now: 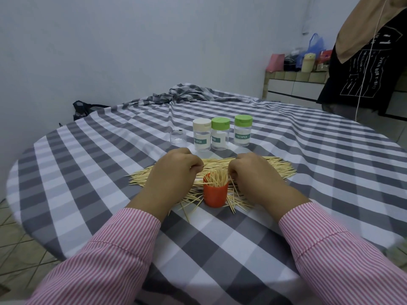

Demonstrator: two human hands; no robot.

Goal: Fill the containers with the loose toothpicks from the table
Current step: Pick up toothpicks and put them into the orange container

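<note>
The orange container [215, 193] is standing upright on the bench [308, 172], mouth up, with toothpicks bristling out of its top, long axes near vertical and leaning slightly apart. The loose toothpicks [277, 167] are lying flat in a wide heap around and behind it, most running roughly left to right across the checked cloth, a few near the container's base fanning out at steeper angles.

Both hands are covering the middle of the heap. Three lidded jars [220, 134] labelled toothpick and a small clear cup [178, 136] are standing behind the heap.

The left hand [174, 175] is resting knuckles-up left of the container, its grip curled together and pinching toothpicks at the fingertips. The right hand [253, 172] is sitting opposite, fingers curled under beside the container's rim; what its grip is closing on is hidden, so I cannot tell.
</note>
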